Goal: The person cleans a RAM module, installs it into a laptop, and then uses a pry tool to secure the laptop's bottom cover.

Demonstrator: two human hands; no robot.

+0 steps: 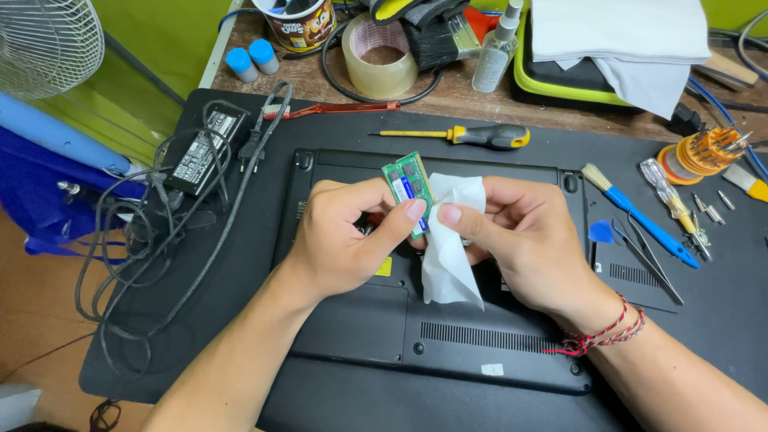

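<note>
Head view: the left hand [340,240] pinches a green memory module [408,188] upright above the laptop [448,336]; the right hand [524,240] pinches a white tissue [448,256] against its edge. Tools lie well apart: a screwdriver [472,135] behind, a brush [640,216] right.

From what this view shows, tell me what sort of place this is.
Probably an electronics repair bench. A black laptop lies upside down on a dark mat, the left hand pinches a green memory module against a white tissue, and a yellow-and-black screwdriver lies nearby.
</note>
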